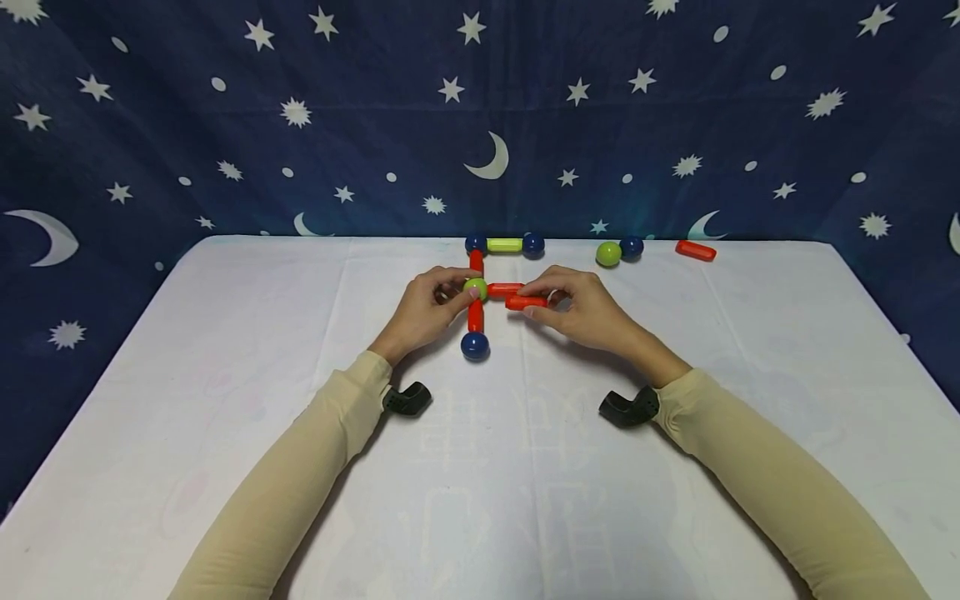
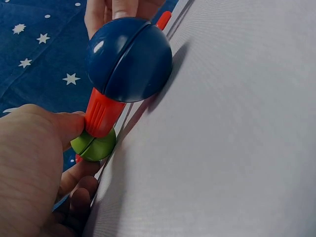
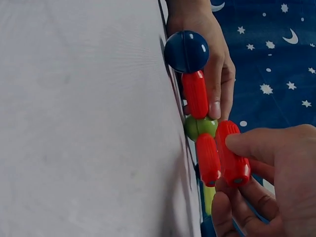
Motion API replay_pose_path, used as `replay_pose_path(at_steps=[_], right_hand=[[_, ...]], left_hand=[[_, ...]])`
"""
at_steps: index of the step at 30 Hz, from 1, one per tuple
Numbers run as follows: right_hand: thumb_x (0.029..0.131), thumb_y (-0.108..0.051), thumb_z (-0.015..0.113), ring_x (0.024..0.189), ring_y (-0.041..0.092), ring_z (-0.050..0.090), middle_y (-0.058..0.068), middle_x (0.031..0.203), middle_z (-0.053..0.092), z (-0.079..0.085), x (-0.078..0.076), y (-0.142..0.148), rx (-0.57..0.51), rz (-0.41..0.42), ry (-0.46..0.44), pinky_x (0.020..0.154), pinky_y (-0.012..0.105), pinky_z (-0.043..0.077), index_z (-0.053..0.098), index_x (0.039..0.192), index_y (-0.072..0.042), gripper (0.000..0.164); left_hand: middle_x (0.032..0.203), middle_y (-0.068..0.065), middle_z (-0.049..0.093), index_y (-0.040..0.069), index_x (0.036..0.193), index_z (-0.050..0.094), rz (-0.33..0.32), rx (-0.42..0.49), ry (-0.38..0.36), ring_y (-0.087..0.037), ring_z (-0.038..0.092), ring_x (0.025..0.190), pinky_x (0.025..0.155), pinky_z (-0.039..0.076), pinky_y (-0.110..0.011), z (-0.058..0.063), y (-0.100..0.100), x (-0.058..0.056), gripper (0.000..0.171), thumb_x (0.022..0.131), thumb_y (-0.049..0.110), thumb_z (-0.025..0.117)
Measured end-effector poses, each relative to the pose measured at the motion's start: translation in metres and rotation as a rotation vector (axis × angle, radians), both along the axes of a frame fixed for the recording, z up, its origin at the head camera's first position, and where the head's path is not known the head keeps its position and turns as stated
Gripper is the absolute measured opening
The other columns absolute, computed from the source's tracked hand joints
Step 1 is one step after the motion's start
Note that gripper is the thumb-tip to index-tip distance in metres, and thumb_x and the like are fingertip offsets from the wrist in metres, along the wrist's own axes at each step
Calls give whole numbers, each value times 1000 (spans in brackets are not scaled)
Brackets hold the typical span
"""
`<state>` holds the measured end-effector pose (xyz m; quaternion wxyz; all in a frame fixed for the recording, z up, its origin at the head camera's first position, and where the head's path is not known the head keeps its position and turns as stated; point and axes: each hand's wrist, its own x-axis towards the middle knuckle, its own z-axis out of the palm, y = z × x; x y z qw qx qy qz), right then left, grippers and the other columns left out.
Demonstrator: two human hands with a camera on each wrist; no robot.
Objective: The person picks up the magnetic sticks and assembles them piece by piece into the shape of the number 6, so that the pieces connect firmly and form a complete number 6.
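Note:
On the white table a figure of rods and balls is joined together. My left hand (image 1: pixel 429 310) pinches its green ball (image 1: pixel 476 289) between thumb and fingers. From that ball one red rod (image 1: pixel 476 317) runs toward me to a blue ball (image 1: pixel 475 346), another runs away, and a side red rod (image 1: pixel 502 289) points right. My right hand (image 1: pixel 581 307) pinches a loose red rod (image 1: pixel 527 302) between thumb and fingers, close alongside the side rod. In the right wrist view the held rod (image 3: pixel 232 155) lies nearly parallel to the side rod (image 3: pixel 208 159); whether they touch is unclear.
At the figure's far end a yellow-green rod (image 1: pixel 504 245) links two blue balls. Farther right, near the back edge, lie a loose green ball (image 1: pixel 608 253), a blue ball (image 1: pixel 632 247) and a red rod (image 1: pixel 696 251). Behind hangs a dark blue star-patterned cloth (image 1: pixel 390 100).

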<state>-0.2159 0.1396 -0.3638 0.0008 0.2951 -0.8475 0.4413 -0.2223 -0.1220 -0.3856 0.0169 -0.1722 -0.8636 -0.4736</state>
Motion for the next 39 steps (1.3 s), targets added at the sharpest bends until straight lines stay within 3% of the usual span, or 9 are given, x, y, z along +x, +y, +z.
replay_pose_path(at_steps=[14, 23, 39], right_hand=[[87, -9, 81, 89, 22, 59, 2, 96, 72, -10, 0, -1, 9, 153, -165, 78, 31, 49, 78, 111, -7, 25], [86, -8, 82, 85, 21, 59, -2, 90, 72, -13, 2, -4, 28, 249, -170, 78, 33, 48, 80, 107, -9, 21], [86, -10, 82, 84, 20, 61, -3, 91, 72, -14, 5, -8, 17, 272, -192, 78, 32, 49, 81, 104, -10, 19]], left_hand=[[103, -9, 65, 10, 127, 71, -5, -2, 17, -24, 58, 87, 80, 48, -34, -1, -1, -1, 30, 99, 19, 68], [103, -9, 64, 11, 128, 71, -5, -4, 18, -24, 58, 87, 79, 48, -33, -2, -1, -2, 30, 99, 19, 67], [103, -9, 64, 10, 127, 71, -4, -1, 22, -23, 57, 87, 78, 47, -33, -3, -1, -2, 29, 99, 18, 68]])
